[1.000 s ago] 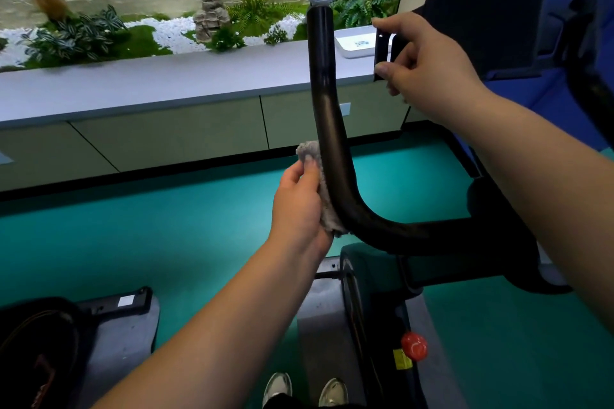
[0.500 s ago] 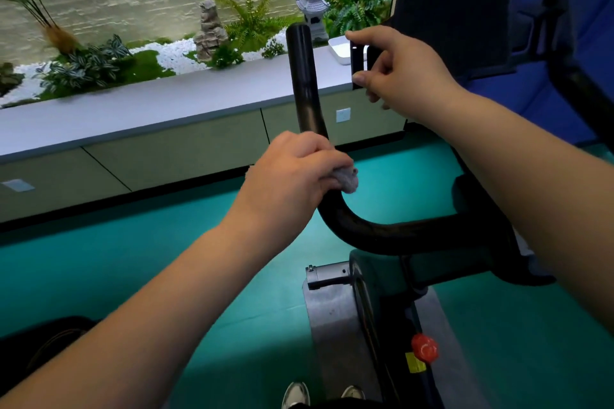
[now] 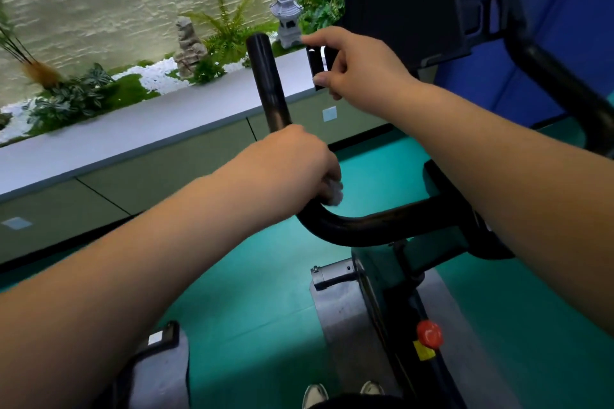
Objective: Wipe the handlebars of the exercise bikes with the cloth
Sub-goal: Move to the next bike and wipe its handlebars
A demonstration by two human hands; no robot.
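Observation:
The exercise bike's black left handlebar rises upright and curves at its base into a crossbar running right. My left hand is wrapped around the bar at the bend, with the grey cloth pressed against it; only a small tuft of cloth shows under my fingers. My right hand pinches a small black bracket to the left of the bike's dark console. The right handlebar curves up at the far right.
A grey ledge over cabinets runs across the back, with plants, white pebbles and a stone lantern behind it. The floor is teal. The bike's frame carries a red knob. Another machine's base sits lower left. My shoes show at the bottom.
My left hand went from holding the cloth beside the bar to gripping around the bar with it, and sits slightly lower on the bend now. My right hand stays on the bracket.

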